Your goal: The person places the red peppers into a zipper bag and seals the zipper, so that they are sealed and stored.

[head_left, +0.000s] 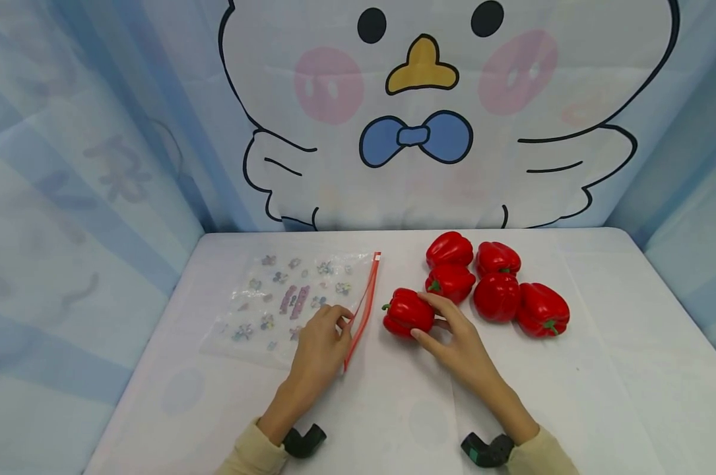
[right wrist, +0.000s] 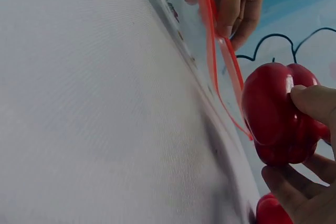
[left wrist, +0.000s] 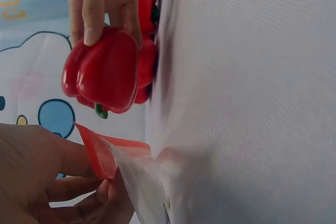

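A clear zip bag (head_left: 257,310) with small printed flowers lies flat on the left of the table, its red zip edge (head_left: 365,313) facing right. My left hand (head_left: 319,346) pinches the upper side of that edge, and the mouth gapes in the right wrist view. Between thumb and fingers my right hand (head_left: 464,343) holds a red bell pepper (head_left: 408,313), just right of the bag's mouth. Its green stem (left wrist: 101,110) points toward the opening. In the left wrist view the pepper is raised off the table.
Several more red bell peppers (head_left: 497,298) sit grouped behind and to the right of my right hand. The white-covered table (head_left: 607,396) meets a cartoon-printed curtain (head_left: 417,191) at the back. Blue and white curtains (head_left: 66,264) hang at both sides.
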Demonstrator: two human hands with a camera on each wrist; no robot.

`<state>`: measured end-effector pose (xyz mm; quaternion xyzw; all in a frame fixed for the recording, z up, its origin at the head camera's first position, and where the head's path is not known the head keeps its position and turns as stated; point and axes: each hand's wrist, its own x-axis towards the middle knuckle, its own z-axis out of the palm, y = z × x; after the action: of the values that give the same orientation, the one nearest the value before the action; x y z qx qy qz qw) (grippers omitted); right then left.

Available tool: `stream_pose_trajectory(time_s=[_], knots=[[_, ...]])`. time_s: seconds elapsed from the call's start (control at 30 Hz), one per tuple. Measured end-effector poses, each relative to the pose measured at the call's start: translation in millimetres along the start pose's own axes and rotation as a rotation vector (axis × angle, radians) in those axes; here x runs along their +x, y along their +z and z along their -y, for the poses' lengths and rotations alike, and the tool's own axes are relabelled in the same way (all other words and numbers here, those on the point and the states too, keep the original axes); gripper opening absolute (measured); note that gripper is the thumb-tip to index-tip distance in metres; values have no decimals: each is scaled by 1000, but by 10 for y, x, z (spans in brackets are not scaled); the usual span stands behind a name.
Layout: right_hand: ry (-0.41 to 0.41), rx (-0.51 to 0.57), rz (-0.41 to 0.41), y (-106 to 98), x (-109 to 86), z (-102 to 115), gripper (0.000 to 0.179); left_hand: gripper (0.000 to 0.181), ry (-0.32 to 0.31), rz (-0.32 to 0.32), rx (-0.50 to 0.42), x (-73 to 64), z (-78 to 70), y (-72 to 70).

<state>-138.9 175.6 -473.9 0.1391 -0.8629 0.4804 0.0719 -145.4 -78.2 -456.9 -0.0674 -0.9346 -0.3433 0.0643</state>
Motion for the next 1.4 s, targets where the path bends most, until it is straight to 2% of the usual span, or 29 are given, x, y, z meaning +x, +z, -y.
stream_pose_trajectory(time_s=[0.43, 0.63, 0.87, 1.4], knots=[[-4, 66, 28, 201, 206, 72, 64, 15, 74, -34, 26, -17, -13, 2], [-38, 37, 37, 259, 241, 80, 66, 16, 69, -49, 11, -29, -25, 4], [-96, -5, 62, 341, 264, 78, 67, 15, 123, -106, -2, -16, -20, 17], [-83, -33, 65, 474, 371, 101, 66, 17, 144, -146, -47, -22, -26, 20]])
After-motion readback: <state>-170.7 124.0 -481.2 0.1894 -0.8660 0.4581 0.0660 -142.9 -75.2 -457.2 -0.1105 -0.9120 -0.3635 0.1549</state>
